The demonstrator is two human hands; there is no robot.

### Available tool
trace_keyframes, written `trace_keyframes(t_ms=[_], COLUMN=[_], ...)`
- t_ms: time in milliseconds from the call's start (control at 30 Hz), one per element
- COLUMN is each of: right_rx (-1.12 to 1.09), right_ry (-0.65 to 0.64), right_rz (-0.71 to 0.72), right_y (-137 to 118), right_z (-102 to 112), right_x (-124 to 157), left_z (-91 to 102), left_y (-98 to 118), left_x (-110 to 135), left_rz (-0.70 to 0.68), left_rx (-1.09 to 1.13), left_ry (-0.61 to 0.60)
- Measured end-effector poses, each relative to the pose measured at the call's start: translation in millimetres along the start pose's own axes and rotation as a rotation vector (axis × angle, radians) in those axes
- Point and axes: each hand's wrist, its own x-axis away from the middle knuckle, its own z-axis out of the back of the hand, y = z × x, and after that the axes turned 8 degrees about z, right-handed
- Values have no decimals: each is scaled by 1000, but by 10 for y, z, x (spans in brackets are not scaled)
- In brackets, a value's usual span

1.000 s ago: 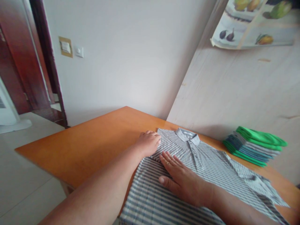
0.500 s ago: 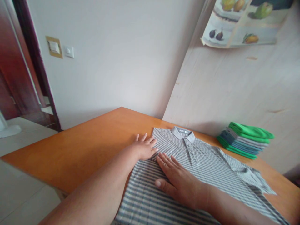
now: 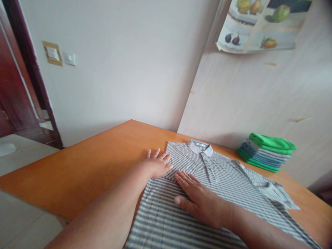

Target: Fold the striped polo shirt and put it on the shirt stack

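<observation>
A grey-and-white striped polo shirt [image 3: 233, 193] lies spread front side up, its plain grey collar [image 3: 200, 148] toward the far edge of the table. The sleeve on the left is folded inward over the chest, while the right sleeve [image 3: 276, 193] sticks outward with some creases. My left hand [image 3: 158, 165] rests with fingers spread at the outer edge of the folded sleeve, partly on the tabletop. Flat on the shirt's front, just below that sleeve, is my right hand [image 3: 198, 199], fingers stretched out and thumb apart. Neither hand grasps the fabric.
The shirt lies on an orange-brown wooden table [image 3: 103, 152] against the wall. A stack of folded clothes [image 3: 267, 152], green, grey and blue, stands at the back right. Fruit paintings [image 3: 261, 27] hang above, and wall switches [image 3: 53, 53] are at left.
The view has shifted slightly, so the scene sits a little further left. Both hands stay in nearly the same places on the shirt, and the shirt keeps its shape.
</observation>
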Motion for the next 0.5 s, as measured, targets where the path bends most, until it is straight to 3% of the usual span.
trace_keyframes(t_ms=[200,367,500], right_rx=[79,87,124], right_ry=[144,99,159], right_rz=[-165,-235,-281], right_y=[382,655,749], right_z=[-14,3,42], right_x=[-110,-132,-148], left_z=[2,11,9], left_y=[-5,4,4], left_x=[-8,-3,0], left_rz=[-1,9,12], left_rx=[-10,-21,-24], left_ry=[-8,-15,-11])
